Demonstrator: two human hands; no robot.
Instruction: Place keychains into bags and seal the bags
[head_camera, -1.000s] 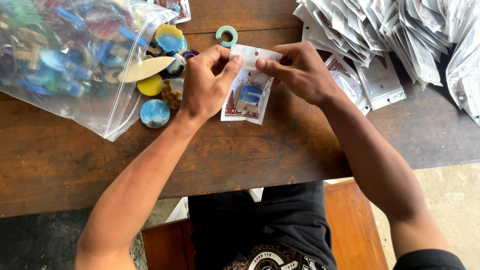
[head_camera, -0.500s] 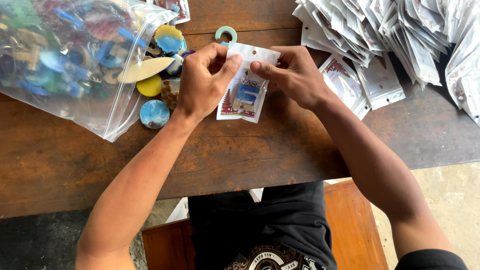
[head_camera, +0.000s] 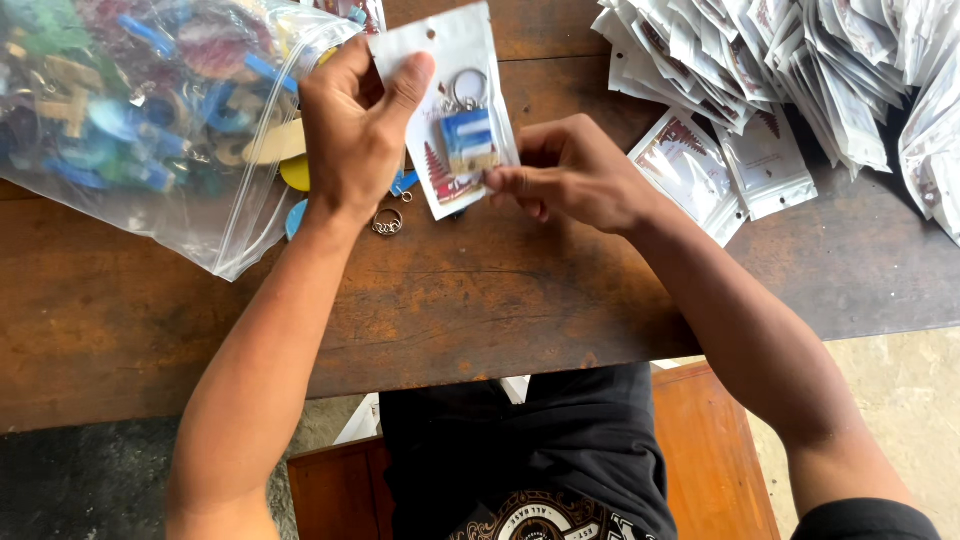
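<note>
A: The left hand (head_camera: 350, 140) holds a small clear-and-white plastic pouch (head_camera: 445, 105) upright above the far middle of the brown wooden table (head_camera: 480, 300), thumb pressed on the front face, the other fingers curled behind. Inside sits a blue rectangular keychain with a metal ring (head_camera: 468, 135).

B: And the right hand (head_camera: 575, 185)?

A: Its thumb and forefinger pinch the pouch's lower right edge, the remaining fingers folded under. The pouch is lifted off the wood, not lying on it.

B: What could go wrong?

A: The grip is only on the edges. If either pinch slackens, the pouch could twist or drop onto the loose metal ring (head_camera: 387, 222) lying on the table just below the left wrist. Whether the pouch's opening is sealed cannot be told; if open and tipped, the keychain might slide out.

B: Around it?

A: Towards the far left corner lies a large clear zip bag of coloured keychains (head_camera: 130, 120), some spilling out at its mouth behind the left hand. At the far right edge a heap of flat white pouches (head_camera: 780, 90) fans out. The table is worn and stained; below its near edge show an orange-brown wooden bench (head_camera: 700, 460) and a grey concrete floor (head_camera: 900, 400).
</note>
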